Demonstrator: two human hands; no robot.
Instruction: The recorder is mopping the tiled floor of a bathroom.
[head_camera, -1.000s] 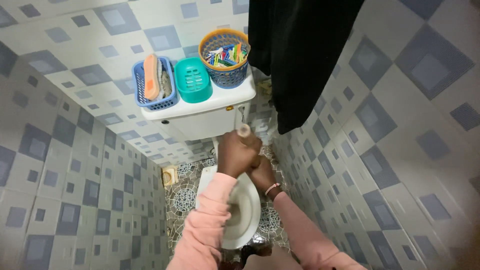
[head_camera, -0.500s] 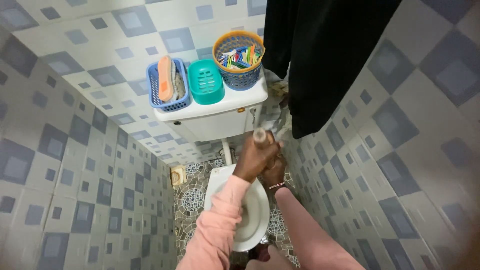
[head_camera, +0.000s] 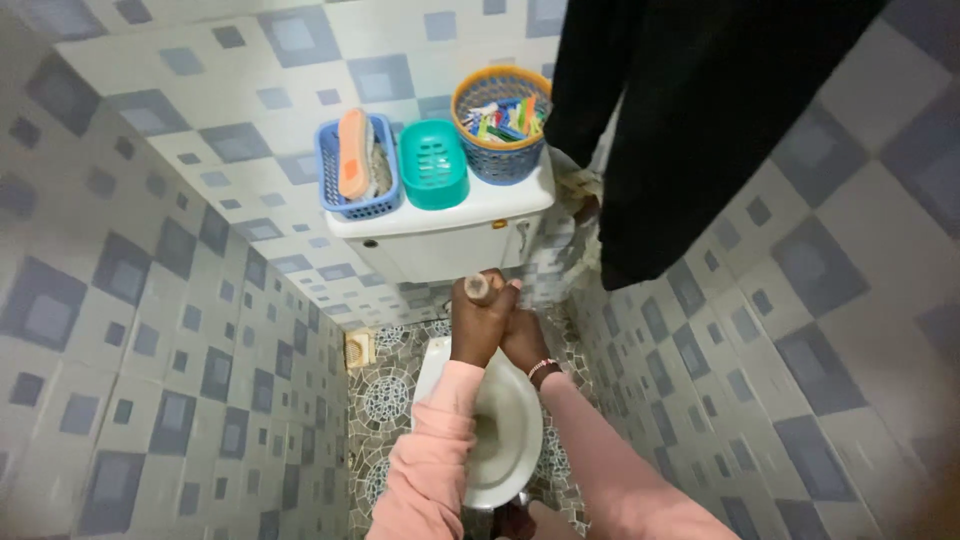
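Note:
My left hand (head_camera: 478, 325) is wrapped around the top of an upright stick-like handle (head_camera: 478, 288), whose rounded end shows above my fist. My right hand (head_camera: 525, 338) grips the same handle just below and to the right, with a beaded band at the wrist. Both hands are over the white toilet bowl (head_camera: 508, 445), and the handle's lower end is hidden behind my pink sleeves. Behind stands the white cistern (head_camera: 440, 235).
On the cistern lid sit a blue basket with a brush (head_camera: 355, 165), a teal soap dish (head_camera: 432, 163) and a round basket of pegs (head_camera: 500, 122). A black cloth (head_camera: 690, 130) hangs at the right. Tiled walls close in on both sides; patterned floor (head_camera: 385, 395).
Both hands with the handle have shifted, the handle top now sitting lower against the cistern front. The view has moved so the toilet and cistern lie further right.

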